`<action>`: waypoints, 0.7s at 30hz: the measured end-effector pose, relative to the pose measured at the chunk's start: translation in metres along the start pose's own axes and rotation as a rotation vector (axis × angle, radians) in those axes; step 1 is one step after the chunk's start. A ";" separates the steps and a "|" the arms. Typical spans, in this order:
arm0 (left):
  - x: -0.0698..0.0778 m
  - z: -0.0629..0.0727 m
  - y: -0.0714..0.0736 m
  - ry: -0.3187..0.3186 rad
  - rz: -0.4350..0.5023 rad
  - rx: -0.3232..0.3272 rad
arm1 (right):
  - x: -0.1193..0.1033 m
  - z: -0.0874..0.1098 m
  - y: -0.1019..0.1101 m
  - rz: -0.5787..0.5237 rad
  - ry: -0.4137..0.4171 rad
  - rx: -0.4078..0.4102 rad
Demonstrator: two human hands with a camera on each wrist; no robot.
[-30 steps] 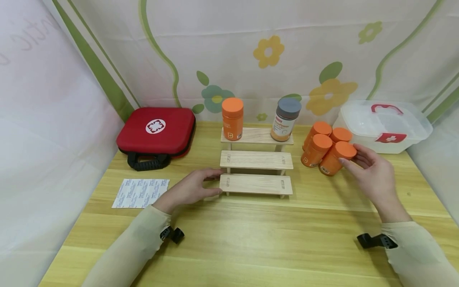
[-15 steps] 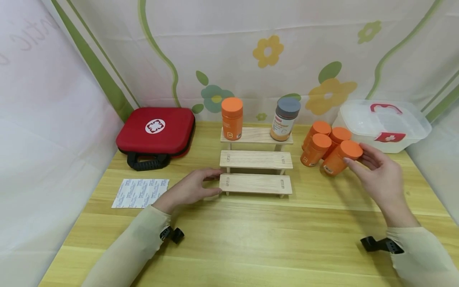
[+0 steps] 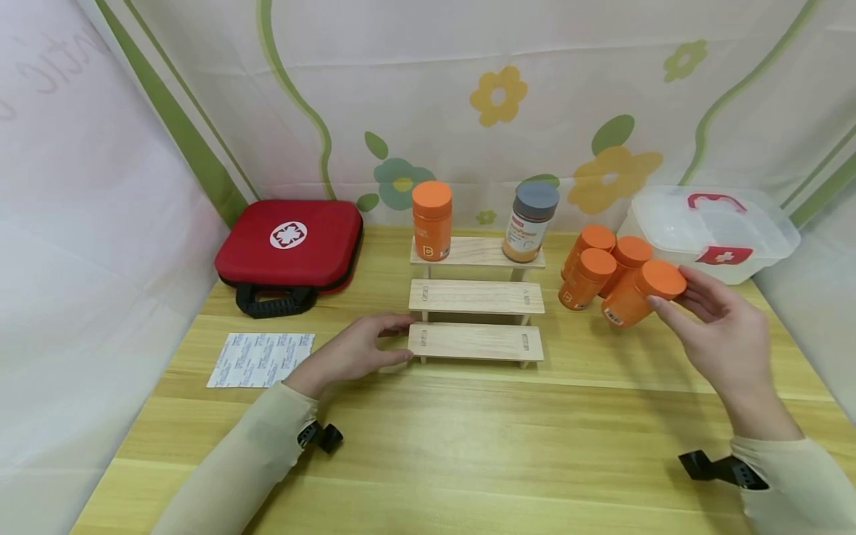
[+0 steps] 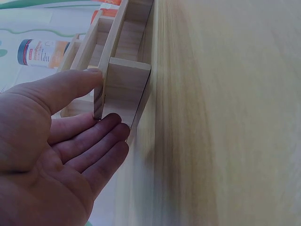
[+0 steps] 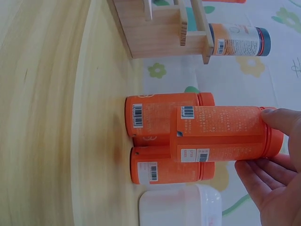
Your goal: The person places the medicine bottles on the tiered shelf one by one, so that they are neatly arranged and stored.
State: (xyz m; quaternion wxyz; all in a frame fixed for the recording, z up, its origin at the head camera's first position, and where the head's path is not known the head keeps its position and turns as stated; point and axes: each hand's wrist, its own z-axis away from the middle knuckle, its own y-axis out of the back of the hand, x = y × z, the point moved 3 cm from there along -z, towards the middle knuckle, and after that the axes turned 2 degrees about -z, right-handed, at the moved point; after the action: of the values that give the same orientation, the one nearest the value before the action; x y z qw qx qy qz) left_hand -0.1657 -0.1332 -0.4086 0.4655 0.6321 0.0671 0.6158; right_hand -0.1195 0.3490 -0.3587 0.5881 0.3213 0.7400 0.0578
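Orange jar (image 3: 628, 301) hangs tilted just above the surface (image 3: 468, 446), held near its cap by the right hand (image 3: 729, 334). The thumb lies on one side of the orange lid (image 3: 660, 279) and the fingers on the other, spread only as wide as the lid itself. The lid is on, so what the jar holds cannot be seen; the right wrist view shows two barcodes on its wall.

Just beside it, three capped orange jars (image 3: 583, 284) stand upright on the surface in a close group. Behind them is a white box (image 3: 675, 260) with a clear lid, closed, a red handle on top and a red clasp at the front; its contents cannot be made out.

The left hand (image 3: 357, 349) is at the left end of the wooden stand (image 3: 475, 297), thumb and fingers apart and nearly straight, touching the end of the lowest step (image 3: 475, 342). On the top step (image 3: 471, 253) stand an orange-lidded jar (image 3: 432, 230) at the left and a grey-lidded jar (image 3: 528, 230) at the right, both capped.

Farther left, a red case (image 3: 267, 253) lies closed, with a printed packet (image 3: 261, 360) in front of it.
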 end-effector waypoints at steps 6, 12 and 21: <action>0.001 0.000 0.000 0.002 0.008 -0.003 | -0.010 0.004 -0.001 -0.041 0.044 0.033; 0.000 0.000 0.000 0.004 0.008 -0.003 | -0.019 0.007 -0.001 -0.068 0.049 0.042; 0.001 0.001 0.000 0.000 0.004 -0.003 | -0.030 0.010 -0.002 -0.091 0.079 0.051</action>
State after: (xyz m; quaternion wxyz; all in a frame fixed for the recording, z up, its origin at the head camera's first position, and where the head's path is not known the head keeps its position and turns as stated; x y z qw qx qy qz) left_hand -0.1652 -0.1333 -0.4078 0.4653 0.6317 0.0650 0.6166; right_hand -0.1085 0.3282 -0.3373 0.5520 0.2997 0.7777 0.0245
